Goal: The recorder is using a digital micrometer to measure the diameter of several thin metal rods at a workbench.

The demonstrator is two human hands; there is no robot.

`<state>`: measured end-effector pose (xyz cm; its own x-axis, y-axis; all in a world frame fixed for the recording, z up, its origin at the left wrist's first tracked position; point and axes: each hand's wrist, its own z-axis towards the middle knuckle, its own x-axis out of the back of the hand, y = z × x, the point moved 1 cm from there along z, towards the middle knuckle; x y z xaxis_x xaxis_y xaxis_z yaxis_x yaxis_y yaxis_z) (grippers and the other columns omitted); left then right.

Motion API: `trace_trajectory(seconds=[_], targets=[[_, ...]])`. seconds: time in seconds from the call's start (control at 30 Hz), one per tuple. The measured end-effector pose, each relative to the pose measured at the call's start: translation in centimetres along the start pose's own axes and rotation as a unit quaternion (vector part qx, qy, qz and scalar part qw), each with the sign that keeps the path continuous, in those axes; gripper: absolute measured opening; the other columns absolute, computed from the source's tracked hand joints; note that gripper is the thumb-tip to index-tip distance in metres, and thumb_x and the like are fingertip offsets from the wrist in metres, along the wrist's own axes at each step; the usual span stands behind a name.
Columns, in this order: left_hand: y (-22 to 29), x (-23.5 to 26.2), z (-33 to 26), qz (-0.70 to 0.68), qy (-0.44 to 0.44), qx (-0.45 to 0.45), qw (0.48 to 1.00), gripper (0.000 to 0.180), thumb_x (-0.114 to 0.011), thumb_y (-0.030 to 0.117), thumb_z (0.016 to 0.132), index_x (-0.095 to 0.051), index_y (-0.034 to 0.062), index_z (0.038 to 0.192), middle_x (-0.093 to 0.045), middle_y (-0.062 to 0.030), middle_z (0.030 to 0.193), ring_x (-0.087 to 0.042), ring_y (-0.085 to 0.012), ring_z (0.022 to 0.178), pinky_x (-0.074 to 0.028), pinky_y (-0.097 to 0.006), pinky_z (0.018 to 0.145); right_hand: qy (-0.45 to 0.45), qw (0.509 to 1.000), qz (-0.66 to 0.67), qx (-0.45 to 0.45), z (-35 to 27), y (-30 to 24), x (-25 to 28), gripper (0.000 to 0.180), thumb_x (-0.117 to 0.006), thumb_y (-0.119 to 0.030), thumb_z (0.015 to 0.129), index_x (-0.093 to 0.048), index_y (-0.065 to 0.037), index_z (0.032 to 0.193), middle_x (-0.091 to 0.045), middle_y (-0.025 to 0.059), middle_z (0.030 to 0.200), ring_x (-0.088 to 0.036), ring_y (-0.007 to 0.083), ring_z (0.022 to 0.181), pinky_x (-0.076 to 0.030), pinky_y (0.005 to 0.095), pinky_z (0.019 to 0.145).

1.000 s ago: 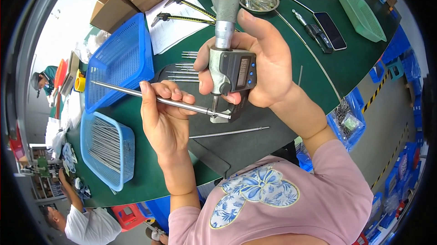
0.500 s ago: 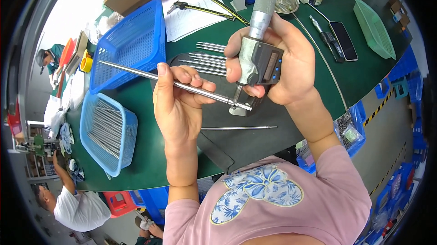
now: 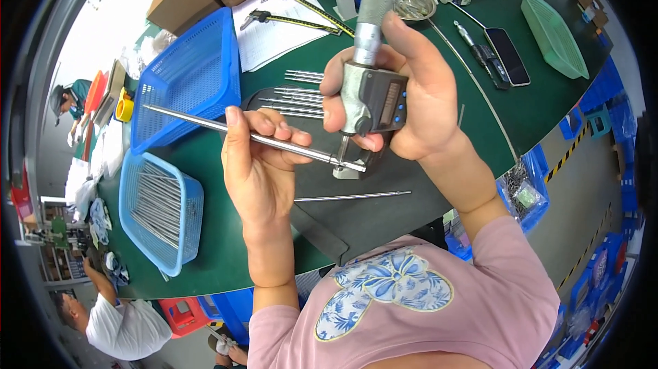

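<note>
My left hand (image 3: pixel 259 156) is closed on a long, thin metal rod (image 3: pixel 199 119), thumb on one side and fingers on the other. The rod slants down to the right, and its right end sits in the jaw of a digital micrometer (image 3: pixel 361 95). Wrapped round the micrometer's body is my right hand (image 3: pixel 428 91), with the barrel pointing up and the small display facing right. Beneath my hands, a single rod (image 3: pixel 353 196) lies on a dark grey mat (image 3: pixel 397 215). Several more rods (image 3: pixel 295 104) lie just beyond, partly hidden by my right hand.
At the left stand a light blue basket (image 3: pixel 195 211) full of rods and a blue basket (image 3: pixel 229 60). Two calipers (image 3: pixel 301 19) rest on papers (image 3: pixel 260 50). A second micrometer (image 3: pixel 483 57), a phone (image 3: pixel 507 57) and a green basket (image 3: pixel 555 37) are on the right. Two people work at far left.
Both hands, with the rod and micrometer, have shifted slightly left in the picture, as has much of the table. The rod's end now reaches a bit further into the micrometer's jaw.
</note>
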<state>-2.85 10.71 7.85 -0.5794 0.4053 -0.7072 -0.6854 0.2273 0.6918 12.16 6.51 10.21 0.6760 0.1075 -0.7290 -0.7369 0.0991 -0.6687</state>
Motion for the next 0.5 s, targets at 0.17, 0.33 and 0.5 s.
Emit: trace_trajectory(seconds=[0.17,0.33,0.5], targets=[[-0.29,0.20,0.19,-0.011,-0.008,0.002,1.000,0.038,-0.028,0.030,0.090,-0.044,0.0010,0.071,-0.047,-0.0090,0.066,-0.058,-0.0223,0.060,-0.053,-0.028,0.046,-0.007,0.999,-0.027,-0.015,0.10,-0.02,0.41,0.065,-0.028,-0.053,0.080,-0.054,0.007,0.080,-0.055,0.0206,0.060,-0.047,0.0180,0.036,-0.038,0.0215,0.030],[0.05,-0.18,0.01,-0.034,-0.014,0.001,0.999,0.038,-0.028,0.030,0.090,-0.044,0.0013,0.071,-0.047,-0.0089,0.066,-0.058,-0.0222,0.060,-0.053,-0.028,0.046,-0.029,1.000,-0.002,-0.011,-0.08,-0.06,0.37,0.058,-0.028,-0.044,0.083,-0.054,0.007,0.080,-0.057,0.0195,0.062,-0.050,0.0167,0.038,-0.040,0.0213,0.033],[0.21,-0.17,-0.09,-0.041,-0.016,0.000,0.999,0.039,-0.027,0.031,0.090,-0.044,0.0014,0.071,-0.047,-0.0090,0.067,-0.058,-0.0221,0.061,-0.053,-0.028,0.046,-0.026,1.000,0.007,-0.010,0.00,0.11,0.60,0.062,-0.023,-0.045,0.084,-0.055,0.008,0.082,-0.057,0.0200,0.063,-0.050,0.0167,0.039,-0.041,0.0216,0.034]])
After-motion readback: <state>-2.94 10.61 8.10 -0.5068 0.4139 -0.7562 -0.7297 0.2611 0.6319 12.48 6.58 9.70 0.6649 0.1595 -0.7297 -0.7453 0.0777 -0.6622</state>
